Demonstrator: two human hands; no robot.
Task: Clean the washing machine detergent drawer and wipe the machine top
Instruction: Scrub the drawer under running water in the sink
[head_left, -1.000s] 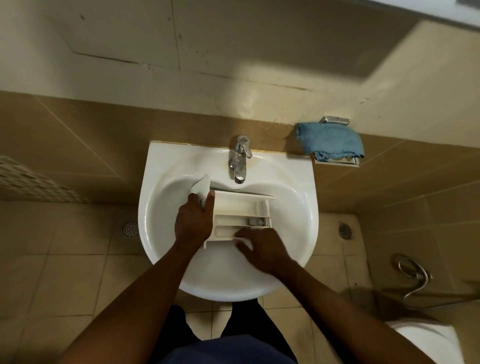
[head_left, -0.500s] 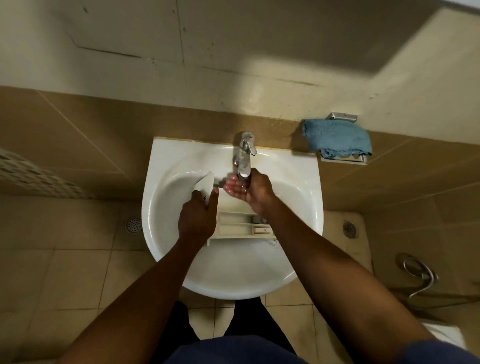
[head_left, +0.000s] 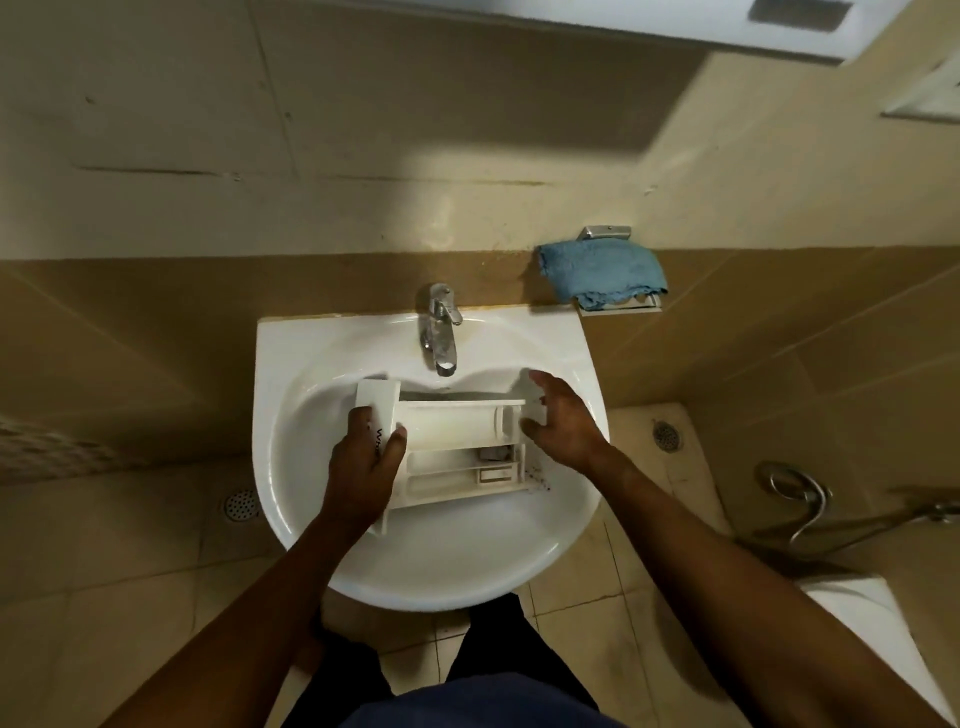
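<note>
Detergent drawer (head_left: 457, 431) is lying across the bowl of the sink (head_left: 291, 353), compartments facing up. The left hand (head_left: 363, 467) is gripping its front panel at the sink's left side, fingers and thumb clamped round the plastic. The right hand (head_left: 563, 421) is hovering at the opposite end, toward the sink's right rim, fingers spread apart and loosely bent; whether they are touching the plastic is hard to tell. A blue cloth (head_left: 602, 278) is sitting just beyond the sink's back right corner.
</note>
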